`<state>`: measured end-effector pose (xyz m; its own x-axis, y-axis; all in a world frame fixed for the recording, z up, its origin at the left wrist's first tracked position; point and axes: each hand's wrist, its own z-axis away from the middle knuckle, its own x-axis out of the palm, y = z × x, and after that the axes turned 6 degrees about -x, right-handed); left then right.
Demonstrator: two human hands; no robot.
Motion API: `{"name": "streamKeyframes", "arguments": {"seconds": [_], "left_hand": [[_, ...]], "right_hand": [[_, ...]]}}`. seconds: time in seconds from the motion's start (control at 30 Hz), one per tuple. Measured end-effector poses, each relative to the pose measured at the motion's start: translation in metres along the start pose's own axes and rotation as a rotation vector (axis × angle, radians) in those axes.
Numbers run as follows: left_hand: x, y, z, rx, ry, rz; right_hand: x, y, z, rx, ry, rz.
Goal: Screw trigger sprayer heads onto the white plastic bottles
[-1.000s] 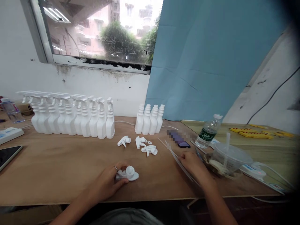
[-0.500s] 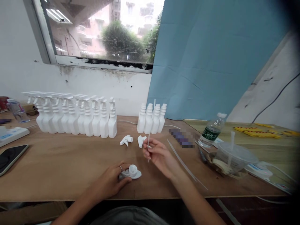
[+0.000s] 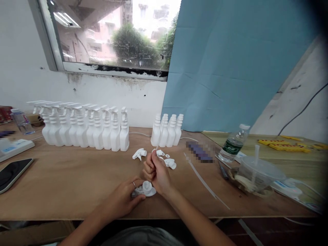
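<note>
Near the table's front edge my left hand [image 3: 127, 194] is closed around the body of a white trigger spray head [image 3: 147, 187], whose round cap faces up. Just above it, my right hand [image 3: 158, 171] is a fist around a thin clear plastic tube [image 3: 160, 140] that sticks up past the thumb; its lower end is hidden by the hand. One loose spray head [image 3: 139, 154] lies beyond my hands, and another spray head [image 3: 171, 163] lies right of my fist with small white rings near it. More thin tubes [image 3: 202, 179] lie to the right.
Several white bottles with spray heads [image 3: 98, 135] stand in a row at the back left. Open-necked bottles [image 3: 172, 131] stand behind my right hand. On the right are a water bottle [image 3: 234, 143] and a lidded plastic bowl [image 3: 256, 167]. A phone [image 3: 14, 174] lies far left.
My right hand has moved left and turned into a fist on the tube, close above the spray head. My left hand still holds the spray head in place.
</note>
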<state>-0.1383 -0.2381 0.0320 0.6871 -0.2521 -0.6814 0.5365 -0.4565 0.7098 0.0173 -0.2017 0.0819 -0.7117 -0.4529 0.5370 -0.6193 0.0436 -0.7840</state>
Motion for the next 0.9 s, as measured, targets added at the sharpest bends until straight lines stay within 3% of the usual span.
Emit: {"name": "streamKeyframes", "arguments": {"seconds": [0.9], "left_hand": [[0.004, -0.004, 0.001, 0.017, 0.024, -0.019]], "right_hand": [[-0.009, 0.029, 0.005, -0.034, -0.025, 0.057]]}}
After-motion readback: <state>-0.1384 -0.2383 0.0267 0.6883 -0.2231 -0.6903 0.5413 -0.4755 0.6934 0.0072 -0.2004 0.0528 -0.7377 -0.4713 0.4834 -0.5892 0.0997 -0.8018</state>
